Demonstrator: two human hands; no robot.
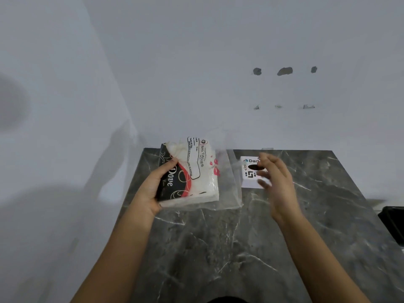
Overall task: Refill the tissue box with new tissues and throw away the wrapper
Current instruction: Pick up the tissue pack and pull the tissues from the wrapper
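Above the far left corner of the dark marble counter [218, 248], the tissue pack [192, 173] is held up off the surface, tilted, its long side running away from the person. Its plastic wrapper [229, 189] is partly black with white swirls and a red band, partly clear with black print reading "BIG TISSUES" over the white stack; the far end is torn open and white tissue bulges out there. A loose clear flap of wrapper trails off the pack's right side and reaches down toward the counter. The left hand [153, 189] is closed on the pack's left edge, thumb on the printed top face, fingers underneath. The right hand [277, 182] is motion-blurred, fingers spread and loosely curled, holding nothing, well to the right of the pack and apart from it. Behind that hand a small white tissue box [251, 171] with a dark oval slot and black printing sits on the counter near the back edge; the hand covers part of it, and contact cannot be judged. The counter's back edge meets a pale wall [196, 73] marked with several chipped holes; its left edge falls away close beside the pack. The near half of the marble lies bare between the two forearms. A black object [393, 224] sits past the right edge.
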